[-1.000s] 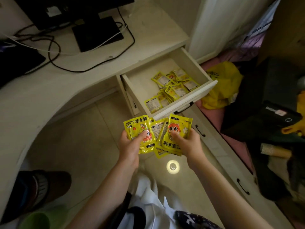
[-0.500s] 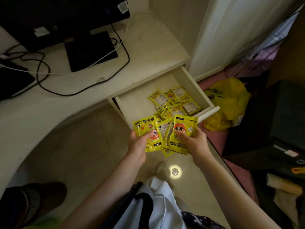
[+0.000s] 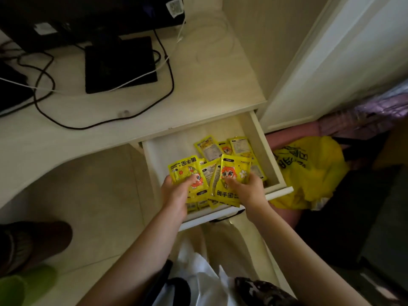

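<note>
Nearest the camera: white clothing [image 3: 198, 274] at the bottom edge, with both forearms reaching forward over it.

Left hand [image 3: 176, 195]: fingers curled, thumb across the face of the left part of a fan of yellow packets [image 3: 199, 177]. Firm grip.

Right hand [image 3: 249, 191]: thumb pressed on the front packet with the orange-haired cartoon face, fingers wrapped round its right edge. Also gripping.

Position of the fan: held between the two hands, above the near end of the open drawer [image 3: 263, 142] and overlapping its front panel. Whether the fan touches the drawer floor, cannot tell.

Further in: loose packets [image 3: 209, 146] lie scattered at the right rear of the drawer.

Right of the drawer, on the floor: yellow plastic bag [image 3: 313, 173].

Beyond: worktop [image 3: 198, 102], carrying a black monitor base [image 3: 119, 65] and a looped black cable [image 3: 171, 85].
</note>
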The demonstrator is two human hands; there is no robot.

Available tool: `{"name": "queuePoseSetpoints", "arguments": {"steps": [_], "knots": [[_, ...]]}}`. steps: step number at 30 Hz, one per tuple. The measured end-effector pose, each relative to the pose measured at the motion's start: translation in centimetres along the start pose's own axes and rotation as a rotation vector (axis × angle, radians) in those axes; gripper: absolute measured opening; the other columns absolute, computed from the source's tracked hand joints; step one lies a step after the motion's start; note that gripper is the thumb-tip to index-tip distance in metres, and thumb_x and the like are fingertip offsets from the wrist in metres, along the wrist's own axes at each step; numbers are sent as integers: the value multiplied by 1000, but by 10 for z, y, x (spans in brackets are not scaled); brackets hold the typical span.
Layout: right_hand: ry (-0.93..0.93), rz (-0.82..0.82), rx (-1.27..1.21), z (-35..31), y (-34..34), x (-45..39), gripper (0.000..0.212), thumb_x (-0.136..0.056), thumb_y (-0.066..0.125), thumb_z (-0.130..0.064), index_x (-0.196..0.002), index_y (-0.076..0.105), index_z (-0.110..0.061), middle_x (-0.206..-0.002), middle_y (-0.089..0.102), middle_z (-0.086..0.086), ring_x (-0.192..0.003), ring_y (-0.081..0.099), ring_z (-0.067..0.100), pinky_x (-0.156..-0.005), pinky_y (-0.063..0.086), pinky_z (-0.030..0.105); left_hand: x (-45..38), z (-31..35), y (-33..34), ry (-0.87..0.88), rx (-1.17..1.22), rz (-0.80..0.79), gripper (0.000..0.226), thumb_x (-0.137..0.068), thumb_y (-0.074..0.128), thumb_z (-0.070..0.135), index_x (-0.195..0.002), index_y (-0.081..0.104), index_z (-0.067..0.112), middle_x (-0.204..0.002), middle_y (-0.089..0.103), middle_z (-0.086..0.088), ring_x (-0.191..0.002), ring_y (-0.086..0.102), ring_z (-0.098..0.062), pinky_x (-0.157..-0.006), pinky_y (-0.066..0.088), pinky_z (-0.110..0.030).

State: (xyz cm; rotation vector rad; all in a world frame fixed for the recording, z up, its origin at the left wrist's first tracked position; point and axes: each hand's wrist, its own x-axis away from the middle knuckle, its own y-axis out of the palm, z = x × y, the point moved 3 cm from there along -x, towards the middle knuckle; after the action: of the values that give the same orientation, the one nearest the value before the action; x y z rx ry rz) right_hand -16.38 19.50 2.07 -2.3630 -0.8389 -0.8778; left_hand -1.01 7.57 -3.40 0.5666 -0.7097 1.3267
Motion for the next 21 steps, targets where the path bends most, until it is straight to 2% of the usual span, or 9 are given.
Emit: {"name": "queuePoseSetpoints", "arguments": {"steps": [2, 5, 7, 9, 10, 13, 15, 18, 21], "knots": [[5, -46, 49, -11, -1, -15, 47, -74, 78, -36, -112, 58, -18, -105, 69, 2, -97, 67, 21, -88, 55, 46, 10, 14, 11, -14, 13, 42, 106, -27, 93, 48, -121, 56, 20, -115, 68, -8, -101, 66, -32, -86, 49, -62], [27, -105, 96, -23, -1, -40, 48, -75, 78, -35, -113, 56, -14, -106, 67, 2, -99, 64, 19, -89, 54, 40, 5, 19, 21, -55, 51, 107, 59, -55, 88, 26, -107, 62, 17, -101, 72, -10, -94, 69, -32, -84, 50, -63], [27, -152, 138, -32, 5, -56, 48, -74, 78, -35, -109, 54, -11, -102, 66, 1, -96, 62, 16, -87, 52, 36, -8, 18, 24, -88, 81, 144, 64, -50, 89, 29, -107, 62, 19, -100, 72, -10, -93, 69, -33, -82, 51, -65], [27, -184, 175, -37, 17, -74, 62, -67, 81, -41, -116, 57, -11, -109, 68, 4, -102, 64, 21, -91, 53, 41, -31, 13, 23, -101, 90, 185, 80, -38, 91, 38, -111, 60, 23, -104, 71, -7, -95, 68, -32, -82, 51, -62], [32, -195, 190, -38, 22, -85, 60, -67, 82, -40, -115, 59, -13, -109, 69, 4, -102, 65, 22, -90, 54, 42, -42, 12, 22, -113, 88, 202, 78, -39, 91, 38, -109, 60, 25, -105, 70, -6, -95, 68, -31, -83, 52, -61], [41, -219, 224, -41, 40, -113, 27, -76, 78, -28, -95, 63, -16, -90, 68, -2, -84, 63, 13, -77, 53, 31, -64, 21, 25, -99, 42, 262, 52, -47, 90, 31, -92, 64, 27, -99, 71, -5, -91, 68, -29, -83, 54, -57], [41, -227, 247, -41, 54, -132, 16, -78, 77, -24, -87, 64, -21, -86, 68, -2, -78, 62, 12, -69, 50, 27, -79, 26, 25, -74, 13, 306, 39, -58, 88, 21, -89, 65, 23, -94, 71, -5, -88, 68, -26, -82, 56, -51], [38, -214, 296, -38, 77, -161, 28, -74, 80, -25, -97, 69, -15, -98, 72, 5, -90, 67, 23, -78, 54, 34, -108, 24, 22, -66, 3, 347, 37, -61, 87, 17, -89, 65, 21, -89, 71, -5, -86, 69, -26, -80, 57, -50], [68, -218, 312, -33, 95, -185, 32, -73, 80, -22, -102, 69, -14, -97, 71, 4, -96, 66, 25, -88, 54, 41, -139, 12, 13, -75, -62, 368, 55, -49, 87, 30, -100, 66, 23, -94, 73, -5, -85, 70, -29, -79, 57, -53]]}}
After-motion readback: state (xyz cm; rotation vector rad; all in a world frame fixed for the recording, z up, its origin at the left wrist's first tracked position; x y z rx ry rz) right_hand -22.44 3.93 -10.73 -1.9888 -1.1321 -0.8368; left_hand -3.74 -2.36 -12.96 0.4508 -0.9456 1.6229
